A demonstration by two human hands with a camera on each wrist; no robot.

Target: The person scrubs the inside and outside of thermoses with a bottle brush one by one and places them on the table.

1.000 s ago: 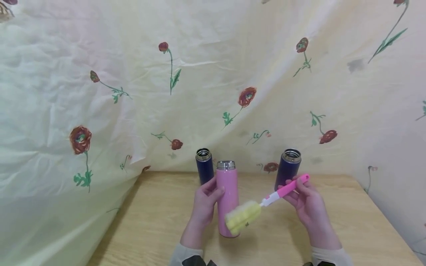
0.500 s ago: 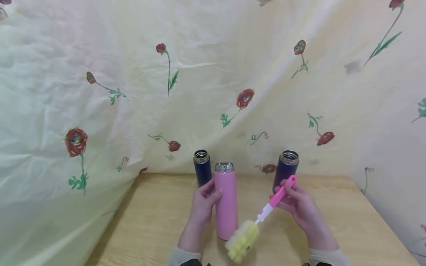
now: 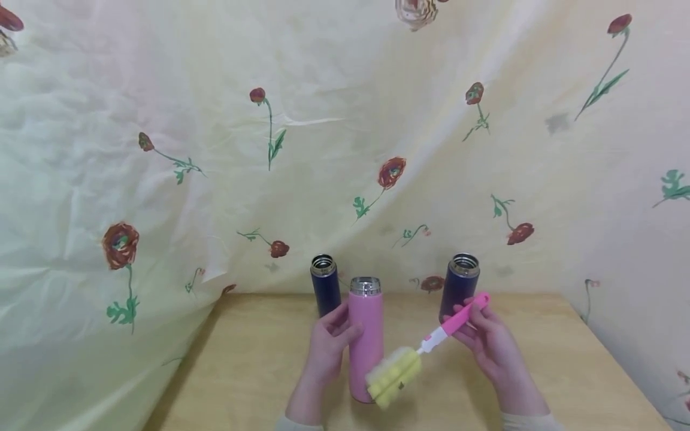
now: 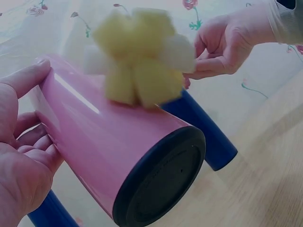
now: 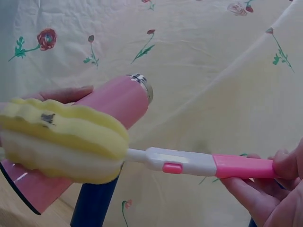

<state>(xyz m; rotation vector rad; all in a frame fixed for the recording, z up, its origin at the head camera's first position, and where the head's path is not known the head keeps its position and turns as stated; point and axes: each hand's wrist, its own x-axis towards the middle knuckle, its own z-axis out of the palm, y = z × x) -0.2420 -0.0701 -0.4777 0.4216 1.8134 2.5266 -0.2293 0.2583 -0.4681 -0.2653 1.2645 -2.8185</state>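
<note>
My left hand point(image 3: 326, 350) grips a pink thermos bottle point(image 3: 366, 335) by its side, thumb across the front. The bottle has no lid and its steel mouth faces up; its black base point(image 4: 161, 179) shows in the left wrist view. My right hand point(image 3: 493, 347) pinches the pink handle of a bottle brush point(image 5: 189, 162) between thumb and fingers. The brush's yellow and white sponge head point(image 3: 395, 376) points down to the left and overlaps the lower part of the pink bottle in the head view. In the right wrist view the sponge hides part of the bottle.
Two lidless dark blue bottles stand upright at the back of the wooden table point(image 3: 242, 365): the left blue bottle point(image 3: 326, 293) behind my left hand, the right blue bottle point(image 3: 458, 293) behind my right. A flowered cloth point(image 3: 302, 179) hangs behind and at the sides.
The brush's sponge head swung down past the pink bottle's base, then back up toward its lower side. Both hands keep their holds. The head view has tilted slightly upward.
</note>
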